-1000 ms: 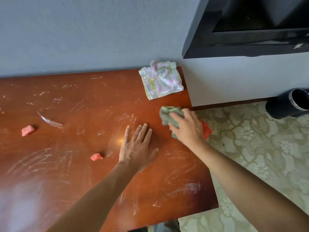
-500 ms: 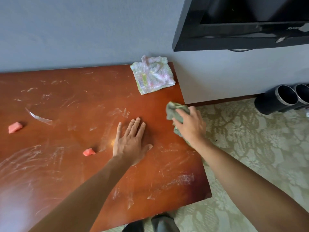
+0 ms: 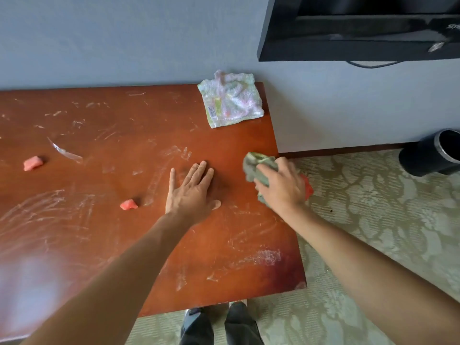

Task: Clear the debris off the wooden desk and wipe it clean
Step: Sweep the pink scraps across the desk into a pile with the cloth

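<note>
my left hand (image 3: 193,192) lies flat on the counter (image 3: 129,232), fingers straight and a little spread, pointing toward 12 o'clock, thumb out toward 3 o'clock. its grip is apart, holding nothing. my right hand (image 3: 281,185) is at the counter's right edge, its grip clamped on a bunched grey-green cloth (image 3: 254,166); the cloth pokes out past my fingers toward 10 o'clock, and a bit of something red-orange (image 3: 307,188) shows under my palm at 3 o'clock. i cannot tell what that bit is.

the counter is reddish-brown glossy wood, streaked all over with whitish smears and scratch-like marks, thickest toward 9 o'clock and near the front right corner. debris lies on it: a small pink lump (image 3: 128,204) just beside my left wrist at 9 o'clock, a second pink lump (image 3: 32,163) well apart at the far left, and a thin clear sliver (image 3: 65,151) near that second lump, toward 2 o'clock of it.

a folded pale towel (image 3: 230,102) with pink and green print sits at the counter's back right corner, against the grey wall (image 3: 99,38). beyond the edge is patterned carpet (image 3: 373,207), a dark cylinder (image 3: 430,153) on its side at 3 o'clock, and a black unit (image 3: 361,33) mounted on the wall at 1 o'clock.
</note>
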Demonstrator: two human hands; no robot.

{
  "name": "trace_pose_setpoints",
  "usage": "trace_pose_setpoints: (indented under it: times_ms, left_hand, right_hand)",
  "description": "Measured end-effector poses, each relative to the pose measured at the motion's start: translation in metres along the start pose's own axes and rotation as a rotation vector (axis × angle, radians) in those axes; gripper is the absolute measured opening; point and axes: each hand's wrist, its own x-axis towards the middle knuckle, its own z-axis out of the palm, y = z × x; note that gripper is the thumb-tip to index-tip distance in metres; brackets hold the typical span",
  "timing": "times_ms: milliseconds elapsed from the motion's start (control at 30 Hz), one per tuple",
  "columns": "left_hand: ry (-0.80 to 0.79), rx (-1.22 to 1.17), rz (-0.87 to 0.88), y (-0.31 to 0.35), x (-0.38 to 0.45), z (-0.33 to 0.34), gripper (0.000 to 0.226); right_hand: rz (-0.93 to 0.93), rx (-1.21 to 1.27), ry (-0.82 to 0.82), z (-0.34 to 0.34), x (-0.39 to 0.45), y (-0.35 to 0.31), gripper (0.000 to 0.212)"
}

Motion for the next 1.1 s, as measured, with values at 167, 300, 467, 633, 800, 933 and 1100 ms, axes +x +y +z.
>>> trace_pose_setpoints:
  times_ms: [167,300,467,633,800,933,1100]
  left_hand:
    - [0.025,0.001,-0.014,0.003,-0.002,0.002,0.088]
    - [0.040,0.046,-0.038,0.007,-0.009,0.004,0.084]
    - [0.348,-0.186,0.067,0.024,-0.045,0.017,0.059]
    - [0.454,-0.273,0.229,0.050,-0.066,0.020,0.062]
    - [0.187,-0.023,0.283,0.100,-0.025,0.021,0.075]
    - [0.155,0.041,0.212,0.101,0.000,0.022,0.068]
    - [0.184,-0.014,0.084,0.076,0.022,0.011,0.063]
  right_hand:
    - [-0.509,0.059,-0.107,-0.006,-0.043,-0.025,0.035]
    - [-0.052,0.043,-0.009,-0.007,-0.026,-0.013,0.038]
    - [-0.216,0.230,-0.131,-0.009,-0.038,-0.029,0.052]
    - [0.163,0.758,-0.115,-0.024,-0.027,0.011,0.045]
    - [0.294,0.488,-0.132,0.002,-0.048,0.048,0.038]
    - [0.232,0.544,-0.220,0.015,-0.042,0.049,0.047]
    - [0.214,0.511,-0.158,0.030,-0.034,0.036,0.050]
